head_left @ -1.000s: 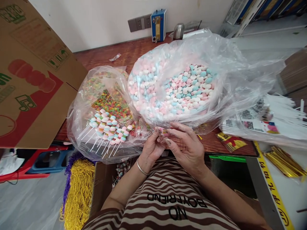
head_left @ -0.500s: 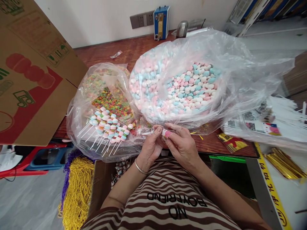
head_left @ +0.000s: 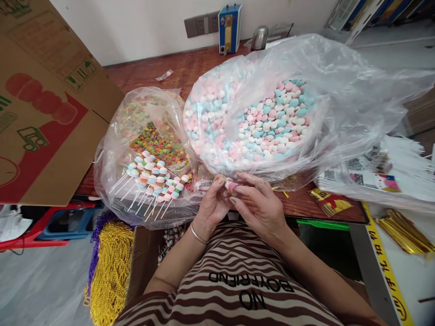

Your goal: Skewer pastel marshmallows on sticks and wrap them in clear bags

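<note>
At the table's front edge both hands meet around a small pink-and-white piece of candy, which seems to be in a printed wrapper; much of it is hidden by fingers. My right hand grips it between thumb and fingers. My left hand, with a bangle at the wrist, is closed at its left end, thumb against fingertips. To the left lie several candy lollipops on white sticks, on a clear bag of small multicoloured candies. Behind my hands sits a big clear bag of pink, white and blue candies.
White printed sleeves lie at the right, near gold twist ties and a gold-and-red packet. A cardboard box stands at the left. Gold bead strings hang below. A blue device stands by the wall.
The piece has turned and shifted slightly left between my fingers, and its white end now shows. My right hand's fingers have spread a little. The lollipops stay put.
</note>
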The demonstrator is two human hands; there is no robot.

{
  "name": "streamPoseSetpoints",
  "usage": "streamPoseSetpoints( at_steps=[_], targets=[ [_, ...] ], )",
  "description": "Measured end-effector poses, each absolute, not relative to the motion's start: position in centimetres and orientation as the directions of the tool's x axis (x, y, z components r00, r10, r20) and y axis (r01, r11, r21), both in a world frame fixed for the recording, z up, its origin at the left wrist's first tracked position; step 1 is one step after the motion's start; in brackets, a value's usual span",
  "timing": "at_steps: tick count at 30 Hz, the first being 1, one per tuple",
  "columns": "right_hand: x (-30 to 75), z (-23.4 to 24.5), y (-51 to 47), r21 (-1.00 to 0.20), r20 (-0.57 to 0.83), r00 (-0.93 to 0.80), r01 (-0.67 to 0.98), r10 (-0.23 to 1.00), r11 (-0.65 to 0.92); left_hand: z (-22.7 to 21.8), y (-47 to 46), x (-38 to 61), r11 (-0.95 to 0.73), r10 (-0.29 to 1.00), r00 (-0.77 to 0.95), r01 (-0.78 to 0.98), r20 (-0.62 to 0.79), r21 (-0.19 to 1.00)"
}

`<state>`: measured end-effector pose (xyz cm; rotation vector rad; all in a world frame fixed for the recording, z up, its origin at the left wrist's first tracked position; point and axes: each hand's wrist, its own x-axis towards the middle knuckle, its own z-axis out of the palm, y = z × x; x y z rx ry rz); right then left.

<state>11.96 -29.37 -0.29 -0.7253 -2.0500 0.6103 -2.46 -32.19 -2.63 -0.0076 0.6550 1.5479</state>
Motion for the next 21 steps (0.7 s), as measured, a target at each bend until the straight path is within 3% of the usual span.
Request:
streamPoseSetpoints(
  at_steps=[7, 15, 21],
  targets=[
    [12.2, 0.8, -30.0, -0.666, 0.589, -0.410, 0.243, 0.697, 0.706, -2.5, -32.3, -2.7, 0.042, 0.918, -0.095, -0.942, -0.385, 0.332],
    [12.5, 1.3, -29.8, -0.648, 0.640, -0.362, 0.218, 0.677, 0.730, -1.8, -32.9, -3.0, 0.010, 0.915, -0.132, -0.937, -0.381, 0.349],
    [9.3, 1.9, -27.4, -0.625, 0.623, -0.500, 0.144, 0.601, 0.767, -0.9, -37.2, -7.4, -0.218, 0.854, -0.393, -0.865, -0.341, 0.452]
  ],
)
